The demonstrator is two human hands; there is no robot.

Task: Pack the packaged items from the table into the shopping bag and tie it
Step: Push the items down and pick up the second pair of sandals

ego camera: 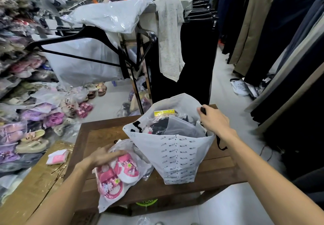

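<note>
A white printed shopping bag [177,156] stands open on the brown wooden table [98,133], holding several dark packaged items [168,124]. My right hand [213,121] grips the bag's right rim and its black handle. My left hand [103,154], a little blurred, lies on a clear plastic pack of pink and white children's sandals [117,175] at the table's front left edge, fingers curled over the plastic. Another clear pack lies under it beside the bag.
Bagged shoes [35,128] pile up on the floor and shelves at left. A cardboard box [31,186] with a small pink pack [57,157] stands left of the table. Clothes racks [136,49] stand behind, hanging trousers [280,40] at right.
</note>
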